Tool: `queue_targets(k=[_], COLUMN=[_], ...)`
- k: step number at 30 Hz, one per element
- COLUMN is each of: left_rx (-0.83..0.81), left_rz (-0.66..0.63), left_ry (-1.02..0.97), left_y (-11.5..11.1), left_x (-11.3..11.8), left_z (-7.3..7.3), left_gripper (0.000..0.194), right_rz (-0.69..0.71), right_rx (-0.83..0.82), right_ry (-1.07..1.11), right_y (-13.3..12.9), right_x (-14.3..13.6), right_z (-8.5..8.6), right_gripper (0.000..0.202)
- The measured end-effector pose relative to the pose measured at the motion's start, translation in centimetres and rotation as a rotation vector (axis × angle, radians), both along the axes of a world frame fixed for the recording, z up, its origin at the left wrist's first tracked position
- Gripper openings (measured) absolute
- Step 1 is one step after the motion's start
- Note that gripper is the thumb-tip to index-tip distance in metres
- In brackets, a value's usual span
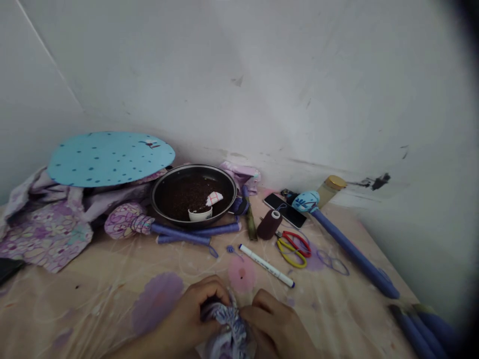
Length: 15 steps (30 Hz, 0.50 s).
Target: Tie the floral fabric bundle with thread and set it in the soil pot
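At the bottom centre, a gathered bundle of pale purple floral cloth (230, 319) is bunched into tight pleats at its neck. My left hand (200, 311) is closed round its left side, thumb and forefinger pinching the pleats. From the right, my right hand (275, 319) is closed with its fingertips pressed against the same pleats; whether they also pinch a thread cannot be seen. The lower part of the bundle runs out of the picture. A white marker (266, 266) with blue ends lies just beyond the hands.
Behind stand a dark pan (179, 194) holding brown grains and a small white cup (200, 215), and a dark thread spool (270, 224). Red-and-yellow-handled snips (294, 249), a phone (286, 210) and a cloth-headed blue stick (352, 249) lie right. Floral cloth (48, 234) lies left, near a wrapped mallet (129, 219).
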<state>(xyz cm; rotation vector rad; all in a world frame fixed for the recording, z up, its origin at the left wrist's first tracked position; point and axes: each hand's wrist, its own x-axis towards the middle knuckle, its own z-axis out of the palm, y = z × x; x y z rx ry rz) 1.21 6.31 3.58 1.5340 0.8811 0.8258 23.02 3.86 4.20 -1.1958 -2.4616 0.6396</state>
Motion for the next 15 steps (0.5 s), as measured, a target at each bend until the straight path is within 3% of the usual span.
queue_targets(k=[8, 15], left_rx=[0.008, 0.033], left_rz=[-0.010, -0.002], left_ry=[0.015, 0.007], left_y=[-0.12, -0.13], left_x=[-0.12, -0.09], left_z=[-0.13, -0.24], left_gripper=[0.019, 0.021], right_rz=[0.017, 0.012], right_rx=[0.089, 0.039], right_ry=[-0.059, -0.067], right_y=[0.04, -0.10], right_x=[0.15, -0.22], right_z=[0.62, 0.40], right_gripper=[0.021, 0.023])
